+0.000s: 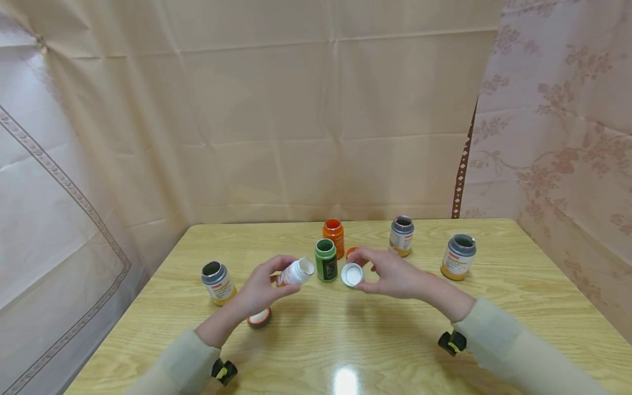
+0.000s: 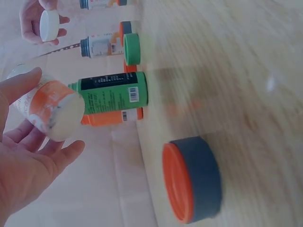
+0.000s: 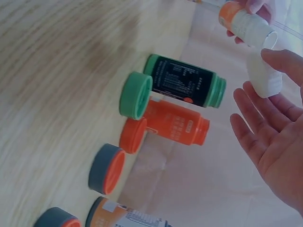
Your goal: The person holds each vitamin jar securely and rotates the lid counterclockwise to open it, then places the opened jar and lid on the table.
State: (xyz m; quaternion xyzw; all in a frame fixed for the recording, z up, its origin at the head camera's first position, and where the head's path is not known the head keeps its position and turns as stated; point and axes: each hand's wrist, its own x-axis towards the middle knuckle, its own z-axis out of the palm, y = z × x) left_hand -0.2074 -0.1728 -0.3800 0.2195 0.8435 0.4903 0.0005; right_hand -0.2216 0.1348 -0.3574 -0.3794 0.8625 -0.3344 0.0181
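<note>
My left hand [image 1: 264, 282] grips a white bottle [image 1: 301, 269] with an orange label, tilted so its uncapped mouth faces right. A white cap [image 1: 352, 274] is pinched between thumb and fingers of my right hand [image 1: 392, 273], its hollow side toward the head camera. Bottle and cap are apart, both above the table. Between the hands stands an uncapped green bottle [image 1: 326, 260], with an open orange bottle [image 1: 333, 237] just behind it. In the right wrist view, a green cap [image 3: 136, 95] and an orange cap [image 3: 133, 135] lie by those bottles.
An open grey-necked jar [image 1: 219, 282] stands at the left; a dark cap [image 1: 259, 317] with a red rim lies near my left wrist. Two similar jars, one at the back [image 1: 401, 236] and another farther right [image 1: 458, 257], stand beyond my right hand. A curtain hangs behind the table [image 1: 306, 356].
</note>
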